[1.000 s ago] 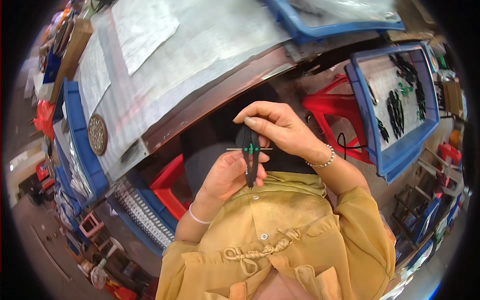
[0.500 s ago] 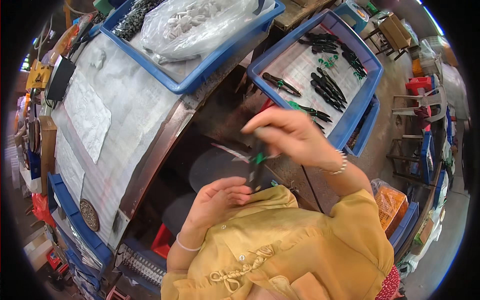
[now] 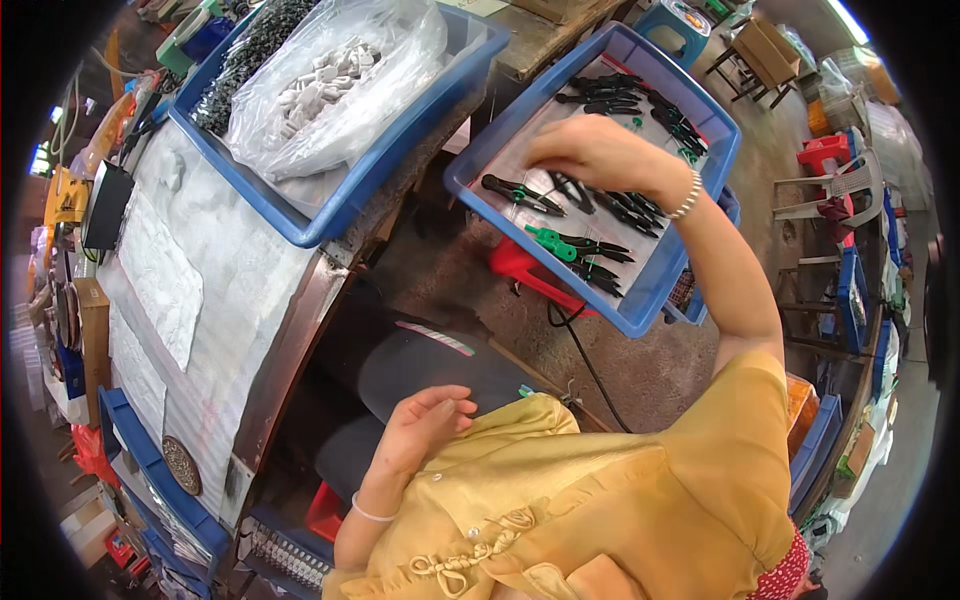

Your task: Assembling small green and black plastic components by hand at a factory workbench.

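My right hand (image 3: 605,155) reaches over the blue tray (image 3: 640,320) at the upper right. Its fingers are closed on a black plier-like tool (image 3: 572,192), whose dark tips show below them; the rest is hidden by the hand. Several similar black tools (image 3: 600,275) lie in groups on the tray's pale lining, next to a green piece (image 3: 552,243). My left hand (image 3: 425,425) hovers above my lap, loosely bent with the fingers partly apart and nothing visible in it.
On the left, a metal-edged worktable (image 3: 240,310) bears a blue tub (image 3: 330,225) with a plastic bag of white pieces (image 3: 330,85) and dark small parts (image 3: 255,60). A red stool (image 3: 535,270) stands under the tray. A black cable (image 3: 590,365) runs down the floor.
My right hand has moved up and right from in front of my body to over the tray, carrying the black tool. My left hand has come away from the tool and stays low.
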Available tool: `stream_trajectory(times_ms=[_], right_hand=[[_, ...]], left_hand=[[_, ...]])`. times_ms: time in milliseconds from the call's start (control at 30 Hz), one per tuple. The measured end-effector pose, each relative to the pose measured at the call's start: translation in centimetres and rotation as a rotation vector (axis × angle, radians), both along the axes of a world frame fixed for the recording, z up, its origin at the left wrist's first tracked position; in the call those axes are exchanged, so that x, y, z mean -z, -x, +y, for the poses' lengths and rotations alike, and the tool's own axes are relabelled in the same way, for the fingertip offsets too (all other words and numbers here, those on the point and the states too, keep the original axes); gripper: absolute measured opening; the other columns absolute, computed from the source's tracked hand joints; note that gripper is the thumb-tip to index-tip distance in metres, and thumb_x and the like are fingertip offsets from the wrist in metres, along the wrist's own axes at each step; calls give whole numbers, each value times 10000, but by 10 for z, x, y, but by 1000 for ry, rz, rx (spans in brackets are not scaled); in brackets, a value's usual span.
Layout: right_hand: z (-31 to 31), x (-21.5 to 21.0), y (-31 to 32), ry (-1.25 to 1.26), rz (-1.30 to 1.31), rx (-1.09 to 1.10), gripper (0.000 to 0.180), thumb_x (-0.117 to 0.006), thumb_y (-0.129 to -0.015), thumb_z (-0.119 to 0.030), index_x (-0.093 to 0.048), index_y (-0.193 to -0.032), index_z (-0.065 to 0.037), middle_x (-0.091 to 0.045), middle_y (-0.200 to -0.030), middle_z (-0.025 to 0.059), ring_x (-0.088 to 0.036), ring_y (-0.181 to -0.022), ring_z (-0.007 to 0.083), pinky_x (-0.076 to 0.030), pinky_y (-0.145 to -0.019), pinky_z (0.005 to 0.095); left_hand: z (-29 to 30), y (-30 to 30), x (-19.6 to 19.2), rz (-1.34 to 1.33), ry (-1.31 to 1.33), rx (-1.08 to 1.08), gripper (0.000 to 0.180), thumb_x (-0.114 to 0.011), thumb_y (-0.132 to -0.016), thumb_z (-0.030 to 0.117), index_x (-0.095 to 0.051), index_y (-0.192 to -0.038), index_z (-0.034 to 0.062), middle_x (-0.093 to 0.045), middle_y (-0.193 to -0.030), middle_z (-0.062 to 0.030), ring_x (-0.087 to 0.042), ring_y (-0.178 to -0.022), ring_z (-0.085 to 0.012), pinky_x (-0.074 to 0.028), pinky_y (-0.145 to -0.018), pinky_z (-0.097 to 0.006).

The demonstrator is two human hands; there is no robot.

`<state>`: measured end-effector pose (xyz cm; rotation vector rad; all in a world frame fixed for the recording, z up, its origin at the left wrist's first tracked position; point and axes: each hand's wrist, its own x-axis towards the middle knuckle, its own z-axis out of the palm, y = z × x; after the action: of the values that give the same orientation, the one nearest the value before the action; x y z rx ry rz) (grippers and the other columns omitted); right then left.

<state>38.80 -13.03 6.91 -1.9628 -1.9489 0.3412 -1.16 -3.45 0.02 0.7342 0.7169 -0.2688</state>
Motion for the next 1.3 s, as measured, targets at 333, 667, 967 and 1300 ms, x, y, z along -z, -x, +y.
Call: stream_trajectory(times_ms=[333,667,967,1300], right_hand=[[27,22,20,8,-73,12,215,-599,-848,-149,-600,-1049,-73,-613,-895,126,-603,-858,338,-489,-724,414],[-96,27,-86,-71,221,818,216,-567,-818,-117,-650,-971,12,-668,-854,128,-636,-724,206,-493,-705,319],[-94,23,-17,235,223,574,153,-620,-760,-127,-637,-850,-5,-641,-791,153,-614,-744,291,-481,-694,370],[-94,52,24,247,-259,633,191,-611,-743,-123,-502,-874,-36,-559,-864,139,-598,-826,328,-475,-704,431]], left_hand=[[3,-1,7,22,12,-31,261,-552,-939,131,-583,-1157,-9,-669,-980,-101,-645,-770,-151,-529,-751,-278],[14,-17,13,73,31,57,232,-534,-943,134,-596,-1121,-2,-672,-899,-107,-644,-695,-149,-535,-674,-273],[12,-9,16,82,37,-23,214,-532,-939,120,-605,-1095,-8,-677,-864,-107,-643,-661,-148,-537,-661,-268],[8,-7,10,56,-4,-14,198,-553,-931,115,-608,-1077,-5,-672,-854,-89,-634,-666,-131,-528,-658,-248]])
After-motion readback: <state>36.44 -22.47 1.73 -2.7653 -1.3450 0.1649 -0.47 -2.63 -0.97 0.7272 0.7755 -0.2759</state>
